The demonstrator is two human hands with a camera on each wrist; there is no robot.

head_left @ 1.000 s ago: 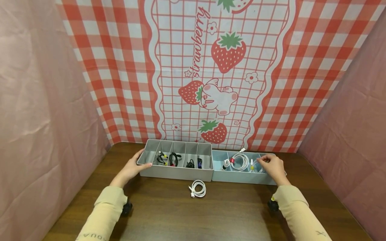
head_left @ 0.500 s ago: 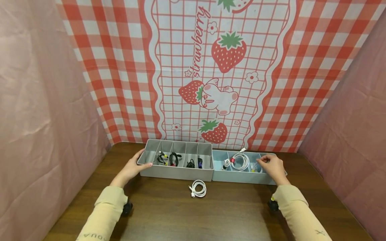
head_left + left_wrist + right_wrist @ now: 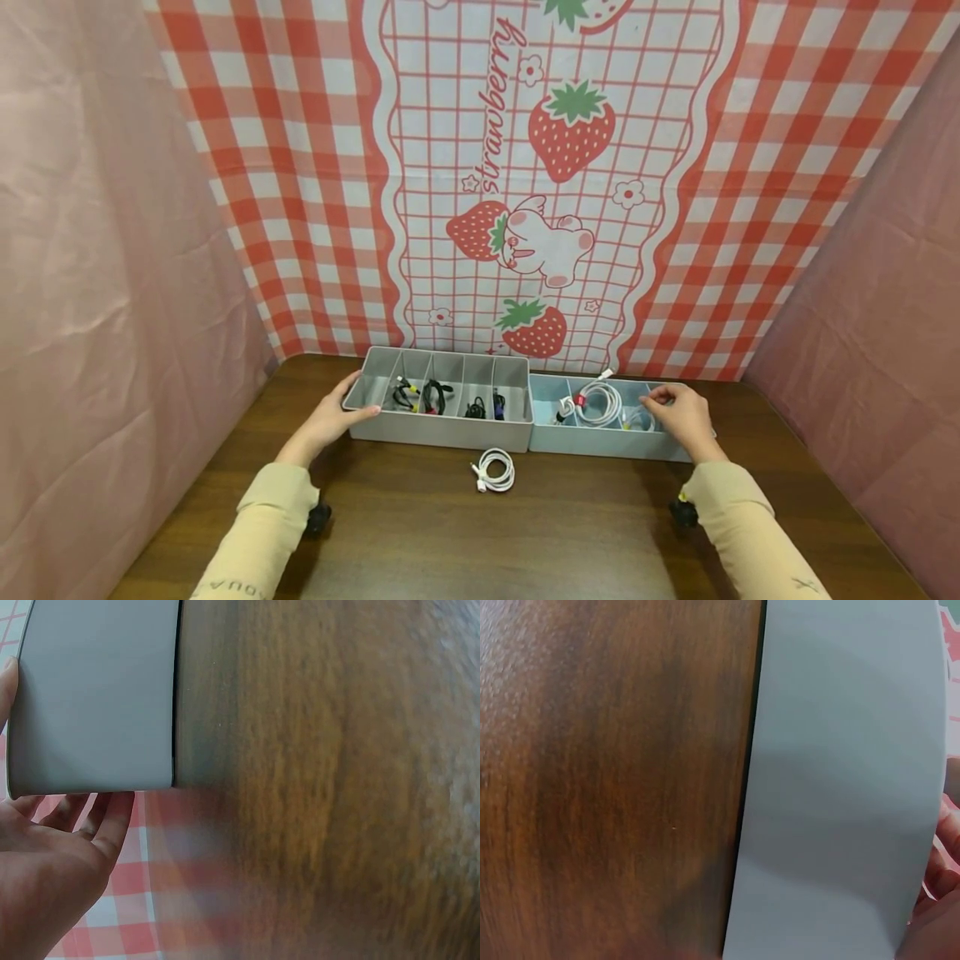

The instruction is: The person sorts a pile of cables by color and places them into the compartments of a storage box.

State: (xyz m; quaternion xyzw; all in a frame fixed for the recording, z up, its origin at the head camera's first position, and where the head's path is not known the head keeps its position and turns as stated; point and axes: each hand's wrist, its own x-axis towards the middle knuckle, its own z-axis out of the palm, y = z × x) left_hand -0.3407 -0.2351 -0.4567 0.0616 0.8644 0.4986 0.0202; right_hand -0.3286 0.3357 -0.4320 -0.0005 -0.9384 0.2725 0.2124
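In the head view a long grey divided box [image 3: 442, 430] stands at the back of the table, with a light blue divided box [image 3: 607, 442] joining it on the right. My left hand [image 3: 330, 419] holds the grey box's left end, thumb over the front rim; in the left wrist view the fingertips [image 3: 116, 817] touch its end wall. My right hand [image 3: 681, 418] bends over the blue box's right end, thumb and index fingertips close together just above a pale coiled cable [image 3: 637, 419] with a yellow tie. I cannot tell whether they pinch it.
Black cables [image 3: 433, 397] lie in several grey compartments. A larger white cable [image 3: 600, 403] with a red tie and a small white cable [image 3: 564, 407] sit in the blue box. One coiled white cable [image 3: 493, 470] lies on the wooden table [image 3: 480, 550] in front. A checked cloth [image 3: 315, 208] hangs behind.
The pale cable's white end, upright in the blue compartment a second ago, has dropped down, and the coil lies lower inside. My right hand has barely moved; the left keeps its place.
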